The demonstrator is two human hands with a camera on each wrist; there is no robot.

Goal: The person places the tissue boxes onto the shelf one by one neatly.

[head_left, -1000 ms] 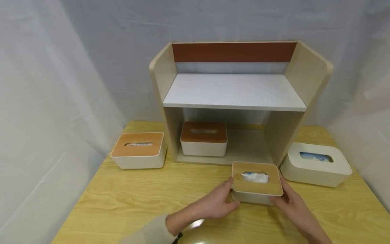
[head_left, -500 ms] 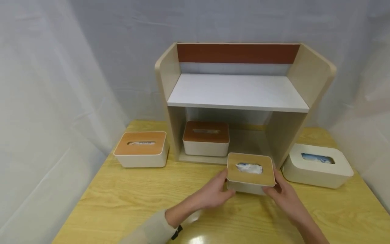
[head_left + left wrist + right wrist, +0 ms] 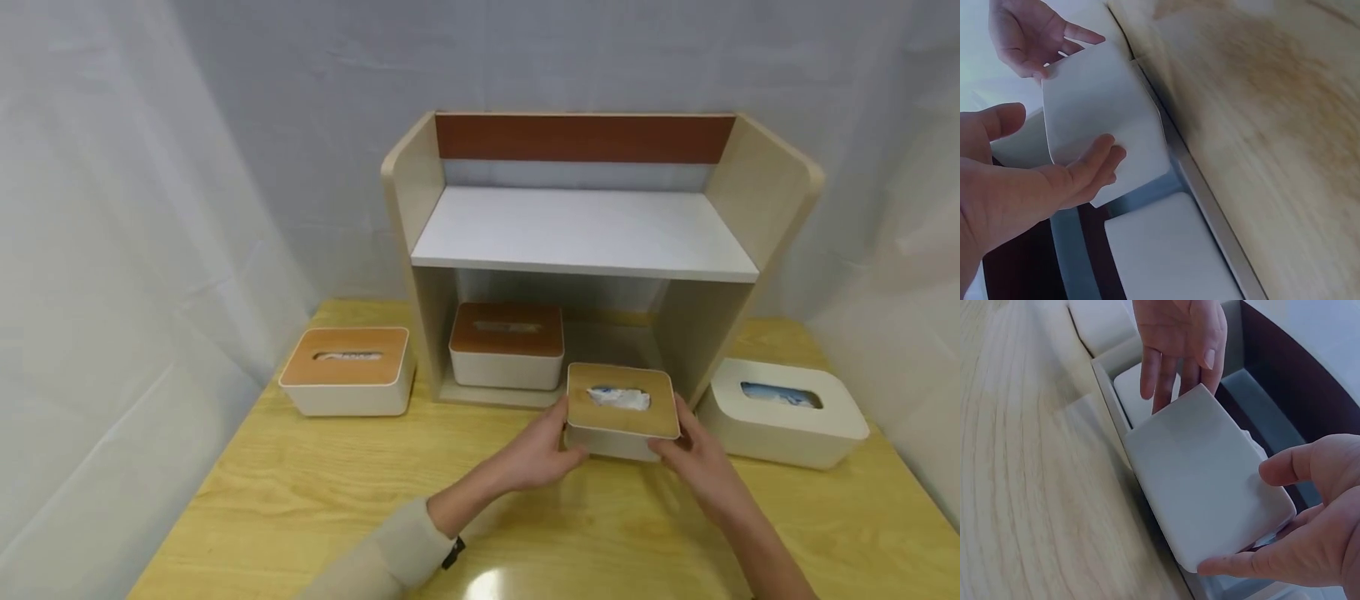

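Between my two hands is a white tissue box (image 3: 630, 423) with a light wood lid, white tissue showing in its slot. It is raised off the table at the right front of the shelf's lower opening. My left hand (image 3: 536, 450) holds its left side. My right hand (image 3: 705, 471) grips the right side, thumb near the front corner. The left wrist view shows left fingers against the plain white box (image 3: 1104, 94). In the right wrist view, the right thumb and fingers bracket one end of the white box (image 3: 1191, 481).
A two-level shelf unit (image 3: 585, 229) stands behind. Its lower level holds a tissue box with a dark brown lid (image 3: 506, 342) at left. Outside it are an orange-brown-lidded tissue box (image 3: 345, 371) on the left and an all-white one (image 3: 787, 421) on the right.
Both hands have carried the light-wood-lidded tissue box forward, closer to the shelf's lower opening. The other boxes stay where they were; the head view has shifted slightly.
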